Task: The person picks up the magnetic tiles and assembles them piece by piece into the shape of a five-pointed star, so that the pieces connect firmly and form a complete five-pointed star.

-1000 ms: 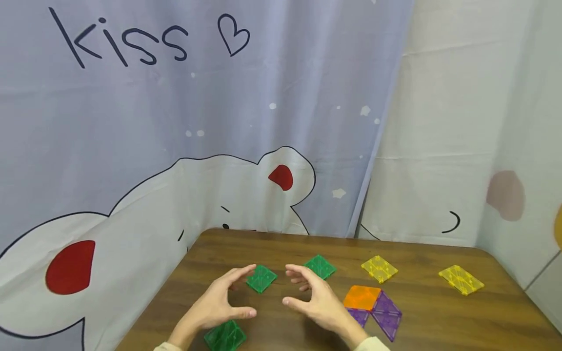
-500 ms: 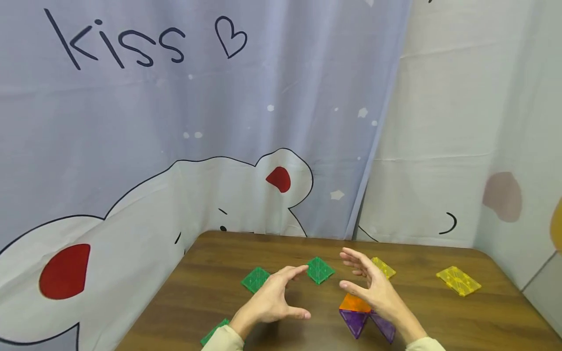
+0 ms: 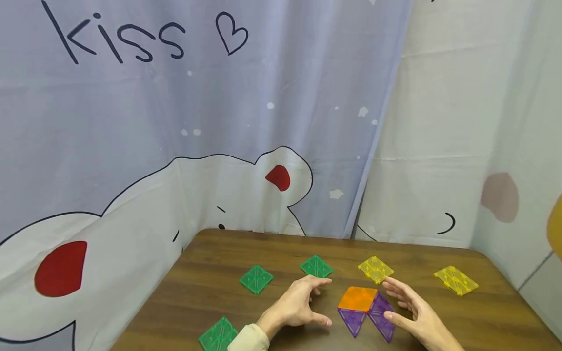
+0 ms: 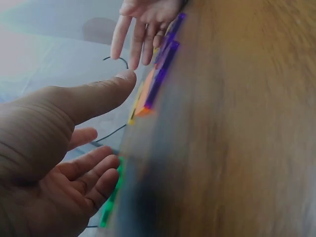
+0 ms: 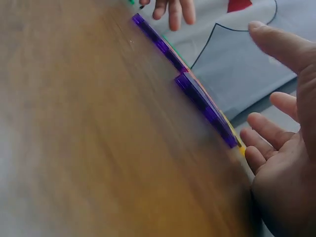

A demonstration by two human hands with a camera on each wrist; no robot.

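Note:
An orange tile (image 3: 357,298) lies flat on the table, joined to a purple triangular tile (image 3: 352,321) and a second purple piece (image 3: 382,316) on its near and right sides. My left hand (image 3: 298,304) hovers to the left of this group, thumb and fingers spread apart, holding nothing. On the other side my right hand (image 3: 417,314) is held likewise, its thumb tip overlapping the right purple piece in the head view; whether it touches cannot be told. Both wrist views show the purple edges (image 4: 162,74) low on the tabletop, with the right palm (image 5: 291,168) free of any object.
Green diamond-shaped tiles lie at the back (image 3: 317,266), the left (image 3: 256,279) and the front left (image 3: 218,335). Two yellow tiles sit at the back middle (image 3: 375,269) and back right (image 3: 455,280). A printed curtain (image 3: 219,112) hangs behind the wooden table (image 3: 184,292).
Both hands have moved to the right, from over the table's left-middle to either side of the orange and purple group. The front-left green tile is uncovered again.

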